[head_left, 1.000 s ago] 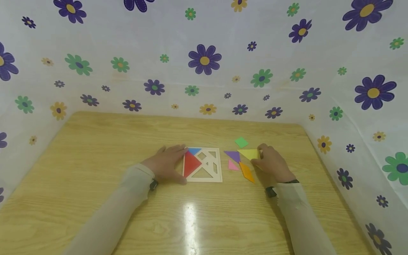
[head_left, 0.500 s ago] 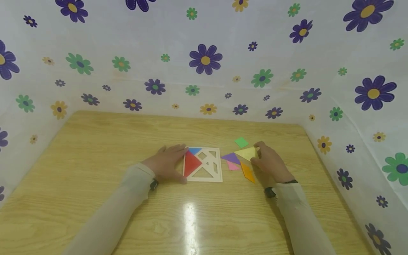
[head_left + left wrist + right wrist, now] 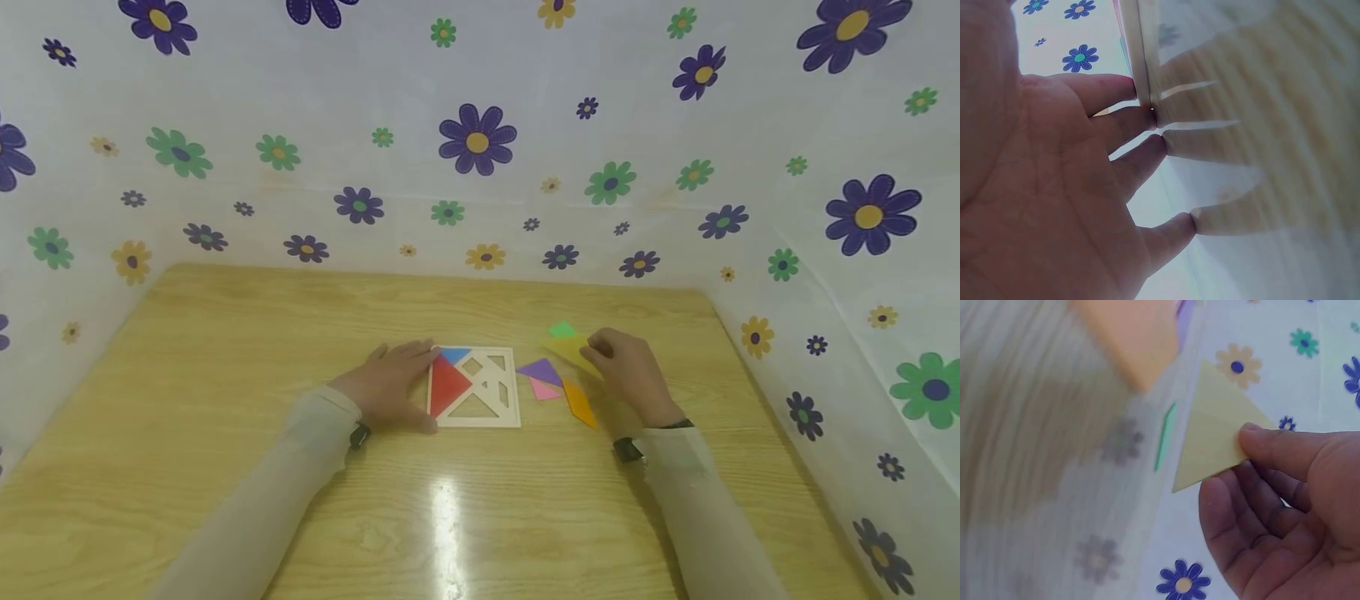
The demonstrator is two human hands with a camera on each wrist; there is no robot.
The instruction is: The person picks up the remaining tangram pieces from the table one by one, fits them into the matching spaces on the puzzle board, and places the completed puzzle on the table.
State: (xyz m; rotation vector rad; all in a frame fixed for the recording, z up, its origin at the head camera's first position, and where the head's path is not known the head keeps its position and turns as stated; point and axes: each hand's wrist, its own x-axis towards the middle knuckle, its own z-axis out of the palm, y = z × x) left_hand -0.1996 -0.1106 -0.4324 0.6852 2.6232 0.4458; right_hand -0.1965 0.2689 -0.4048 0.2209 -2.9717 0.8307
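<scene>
My right hand pinches a yellow triangle between thumb and fingers, raised off the table in the right wrist view. My left hand lies with fingers spread at the left edge of a white tangram frame, its fingertips touching the table in the left wrist view. A red triangle and a blue triangle sit in the frame's left side; the other cutouts show bare. Right of the frame lie a purple triangle, a pink triangle, an orange parallelogram and a green square, partly covered by the yellow triangle.
The wooden table reaches back to a white curtain printed with flowers, which also encloses both sides. A bright light reflection shows on the near part of the tabletop.
My right hand has lifted the yellow triangle from the table and moved it slightly left, now overlapping the green square. The purple triangle shifted a little left. My left hand stays put.
</scene>
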